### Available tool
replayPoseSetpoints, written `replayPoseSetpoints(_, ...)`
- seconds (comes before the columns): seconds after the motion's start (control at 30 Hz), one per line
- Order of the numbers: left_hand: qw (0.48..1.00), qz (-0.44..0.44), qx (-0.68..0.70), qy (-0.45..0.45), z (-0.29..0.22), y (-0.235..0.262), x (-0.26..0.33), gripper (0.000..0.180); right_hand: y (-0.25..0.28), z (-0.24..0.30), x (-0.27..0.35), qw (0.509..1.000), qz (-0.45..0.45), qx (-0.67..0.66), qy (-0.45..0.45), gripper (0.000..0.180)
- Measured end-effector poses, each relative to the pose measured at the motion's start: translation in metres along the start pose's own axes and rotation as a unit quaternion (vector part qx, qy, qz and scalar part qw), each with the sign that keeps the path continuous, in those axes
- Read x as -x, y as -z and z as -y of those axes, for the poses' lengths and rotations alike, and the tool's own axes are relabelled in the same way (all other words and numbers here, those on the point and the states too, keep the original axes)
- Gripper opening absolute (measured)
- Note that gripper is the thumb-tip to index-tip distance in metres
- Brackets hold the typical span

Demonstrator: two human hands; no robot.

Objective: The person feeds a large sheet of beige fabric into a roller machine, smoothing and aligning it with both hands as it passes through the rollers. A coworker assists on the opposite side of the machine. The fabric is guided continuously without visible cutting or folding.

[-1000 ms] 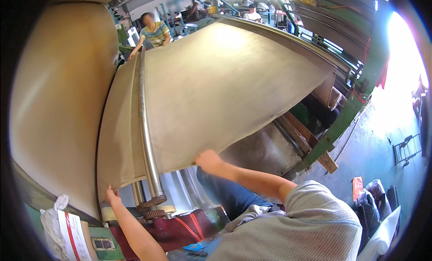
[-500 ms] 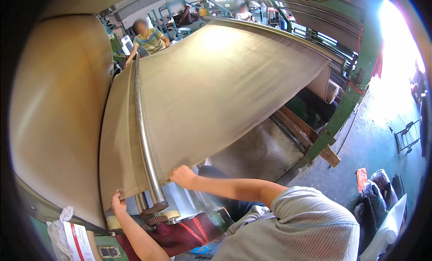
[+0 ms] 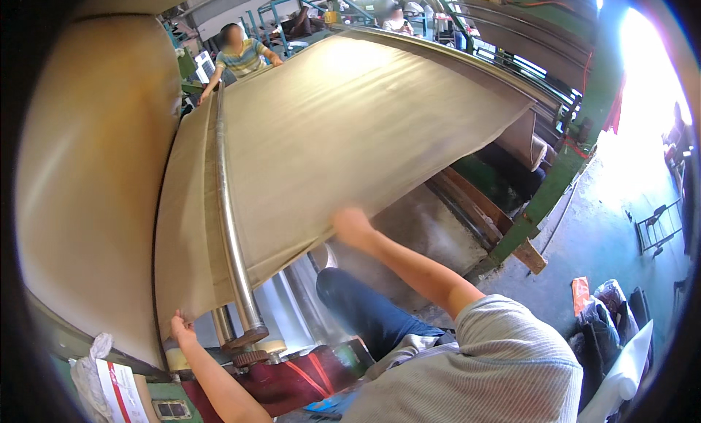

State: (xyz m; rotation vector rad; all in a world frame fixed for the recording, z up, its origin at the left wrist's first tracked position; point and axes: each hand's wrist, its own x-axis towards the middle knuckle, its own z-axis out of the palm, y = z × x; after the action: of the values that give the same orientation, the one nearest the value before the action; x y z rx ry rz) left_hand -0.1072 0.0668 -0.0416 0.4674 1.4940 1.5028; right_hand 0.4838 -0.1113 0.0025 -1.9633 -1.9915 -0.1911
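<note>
Both hands [image 3: 182, 327] [image 3: 350, 226] on fabric edge [image 3: 292, 251]

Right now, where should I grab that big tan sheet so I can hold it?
Probably the near loose edge of the tan sheet, coming from below. It hangs free past the steel roller, where the left hand pinches the corner and the right hand is at the hem; elsewhere it looks stretched flat.
</note>
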Motion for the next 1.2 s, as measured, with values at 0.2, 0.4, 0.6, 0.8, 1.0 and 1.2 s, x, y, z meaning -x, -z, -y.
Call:
replayPoseSetpoints(0.2,0.988,0.126,-0.077,0.048,0.005,-0.026,0.028,0.036,-0.028,0.037,0.037,0.998,0.022,0.009,0.050,0.005)
replayPoseSetpoints(0.4,0.999,0.041,0.005,0.025,0.004,-0.007,0.008,0.036,-0.025,0.076,0.022,0.993,0.052,-0.029,0.101,0.008)
replayPoseSetpoints(0.6,0.992,0.101,-0.061,0.044,0.005,-0.019,0.010,0.039,-0.041,0.104,0.016,0.991,0.005,-0.058,0.123,0.012)
replayPoseSetpoints(0.8,0.994,0.078,-0.069,0.041,0.002,-0.006,0.000,0.039,-0.019,0.099,-0.006,0.976,-0.042,-0.107,0.184,0.027)
replayPoseSetpoints(1.0,0.991,0.126,-0.014,0.033,0.012,-0.015,-0.007,0.036,-0.035,0.015,-0.008,0.994,-0.096,0.003,0.055,0.018)
replayPoseSetpoints(1.2,0.992,0.118,-0.023,0.035,0.015,-0.009,-0.016,0.037,-0.056,0.034,0.039,0.999,0.009,-0.023,0.040,0.006)
